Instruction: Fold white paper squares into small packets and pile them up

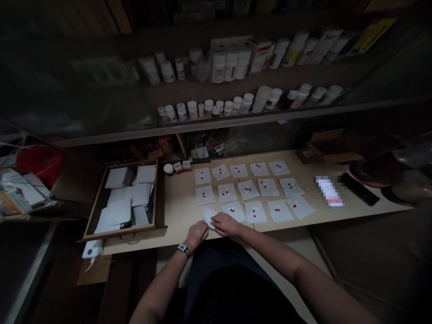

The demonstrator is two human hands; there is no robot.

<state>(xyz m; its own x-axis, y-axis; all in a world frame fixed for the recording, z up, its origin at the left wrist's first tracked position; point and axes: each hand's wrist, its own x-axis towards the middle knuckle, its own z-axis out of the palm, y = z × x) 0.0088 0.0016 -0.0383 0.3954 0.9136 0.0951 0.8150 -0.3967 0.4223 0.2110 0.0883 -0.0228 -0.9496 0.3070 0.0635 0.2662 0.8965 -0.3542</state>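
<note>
Both my hands meet at the table's front edge on a small white paper (208, 212), which looks partly folded. My left hand (197, 234), with a band on the wrist, pinches its lower left side. On its right side, the fingers of my right hand (225, 224) are closed on the paper. Whether pills lie inside it is hidden. Beside and behind it, several flat paper squares (255, 217) lie in rows, with small red and white pills (232, 209) on them.
To the left, a wooden drawer (158, 193) holds stacks of white paper (118, 177). A white-capped bottle (168, 169) and small boxes (182, 166) stand behind. A phone (359, 189) and cardboard box (327, 144) are at right. Medicine bottles (192, 110) line the shelves above.
</note>
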